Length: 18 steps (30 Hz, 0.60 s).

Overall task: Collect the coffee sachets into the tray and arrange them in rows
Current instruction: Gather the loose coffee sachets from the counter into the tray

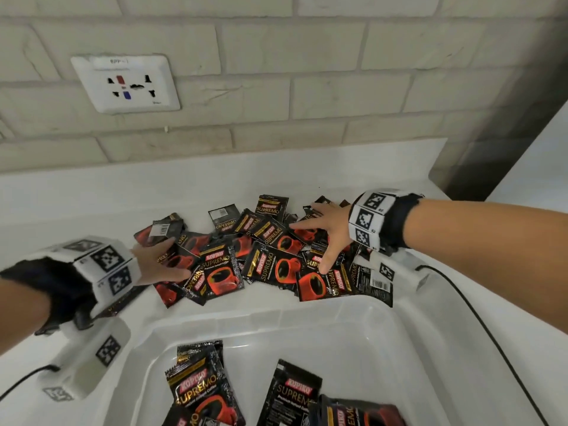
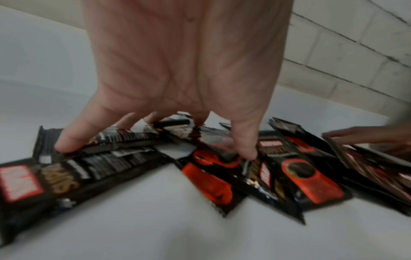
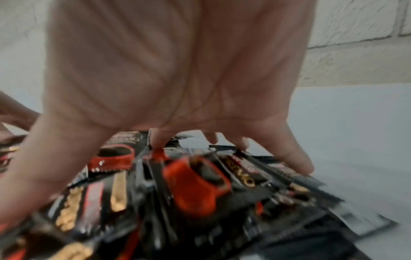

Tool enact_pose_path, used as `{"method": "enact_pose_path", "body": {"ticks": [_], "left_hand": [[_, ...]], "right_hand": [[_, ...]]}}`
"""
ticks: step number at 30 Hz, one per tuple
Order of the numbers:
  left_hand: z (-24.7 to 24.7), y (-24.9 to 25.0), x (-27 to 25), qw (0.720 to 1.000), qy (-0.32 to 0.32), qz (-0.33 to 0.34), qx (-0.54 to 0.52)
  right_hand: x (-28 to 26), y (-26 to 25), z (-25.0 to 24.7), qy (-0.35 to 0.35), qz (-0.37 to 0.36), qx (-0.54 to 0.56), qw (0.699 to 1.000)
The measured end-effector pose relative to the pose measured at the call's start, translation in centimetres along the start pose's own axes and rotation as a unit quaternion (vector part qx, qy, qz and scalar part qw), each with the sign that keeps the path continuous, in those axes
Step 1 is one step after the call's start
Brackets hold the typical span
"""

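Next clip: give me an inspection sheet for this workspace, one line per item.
Surface: white counter.
Job's things: pile of coffee sachets on the counter; clear tray nearer the person, a few tray sachets inside, not in rows.
Clutter: nothing seen.
Hands: left hand and right hand spread flat, fingers pressing on the pile, gripping nothing.
Cables: black cable from the right wrist camera; another on the left.
Surroundings: pale brick wall with a wall socket.
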<state>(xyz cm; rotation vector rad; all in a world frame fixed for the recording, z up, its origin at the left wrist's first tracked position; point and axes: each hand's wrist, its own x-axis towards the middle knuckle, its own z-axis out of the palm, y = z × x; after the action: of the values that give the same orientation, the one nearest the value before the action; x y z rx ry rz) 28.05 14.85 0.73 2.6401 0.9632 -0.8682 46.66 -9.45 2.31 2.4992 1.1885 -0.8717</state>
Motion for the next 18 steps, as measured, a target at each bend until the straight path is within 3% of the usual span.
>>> {"method": "enact_pose_path", "body": {"ticks": [9, 18], "left_hand": [[-1.0, 5.1, -1.4, 0.991, -0.029, 0.095, 0.092], [-0.8, 7.8, -3.9, 0.980, -0.093, 0.169, 0.058]], "right_hand": [[-1.5, 2.7, 2.4, -0.001, 0.023, 0.049, 0.999], [-6.2, 5.9, 6.6, 0.044, 0.070, 0.106, 0.991]]}}
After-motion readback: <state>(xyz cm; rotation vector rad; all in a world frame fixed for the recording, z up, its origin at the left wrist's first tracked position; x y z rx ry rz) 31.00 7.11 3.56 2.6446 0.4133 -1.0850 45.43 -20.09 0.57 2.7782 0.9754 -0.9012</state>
